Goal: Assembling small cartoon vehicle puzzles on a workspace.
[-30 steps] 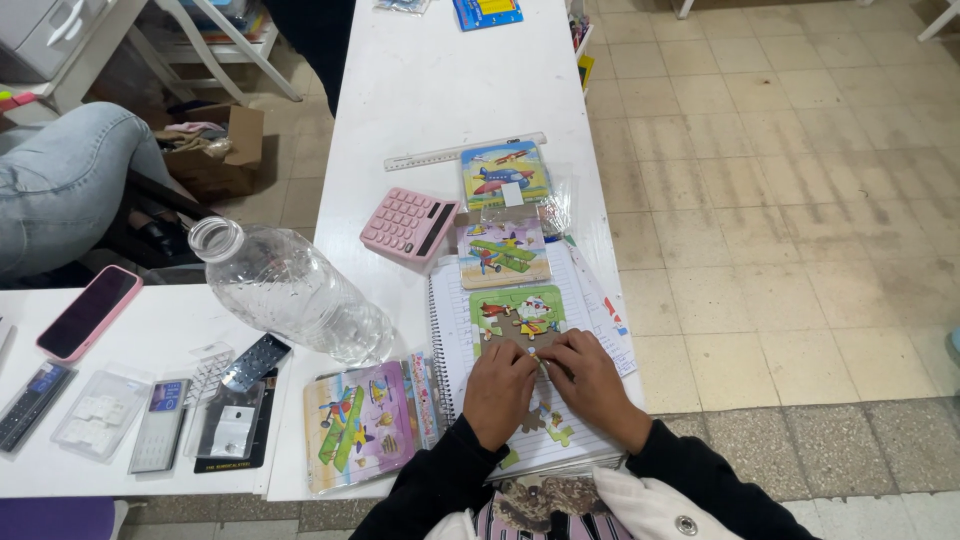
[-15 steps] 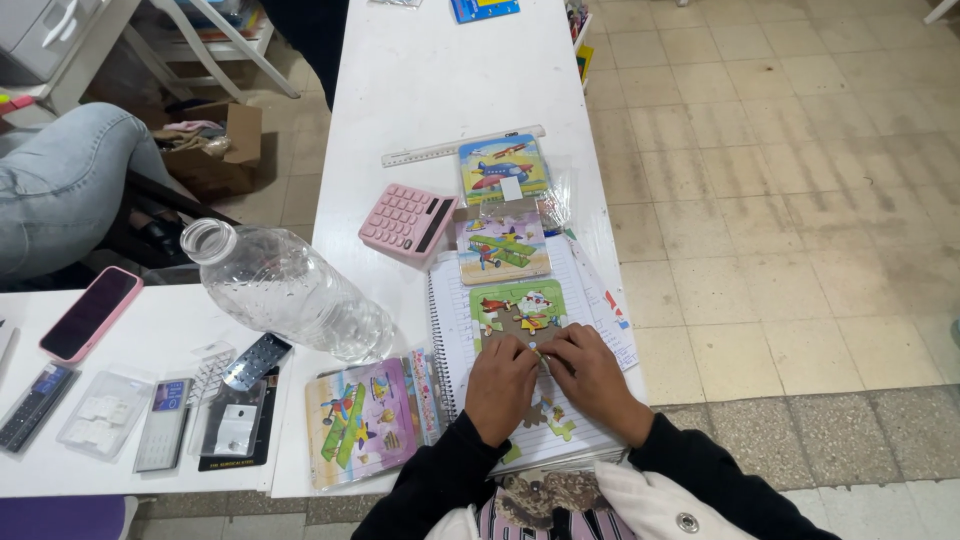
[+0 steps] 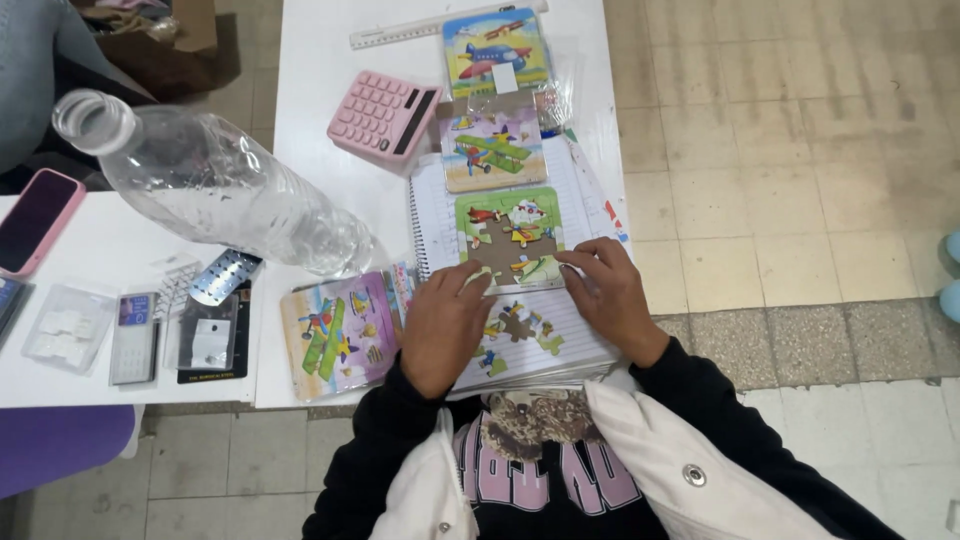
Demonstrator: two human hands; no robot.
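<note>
both hands are down on a green-framed jigsaw puzzle [image 3: 510,240] that sits on a spiral notebook [image 3: 432,215] near the table's front edge. left hand [image 3: 443,325] is at about 7 o'clock from the puzzle, fingers [image 3: 470,283] together and flat, tips pressing its lower left corner. right hand [image 3: 610,297] is at about 4 o'clock, fingers a bit spread, tips touching the puzzle's lower right edge. neither hand is gripping anything, just resting on it. loose puzzle pieces [image 3: 515,330] lie on the notebook between the hands, right at 6 o'clock of the puzzle. at 12 o'clock there's a second airplane puzzle [image 3: 493,148], and at 11 a pink calculator [image 3: 383,115]. a clear plastic bottle [image 3: 215,185] lies on its side at 9 o'clock.
</note>
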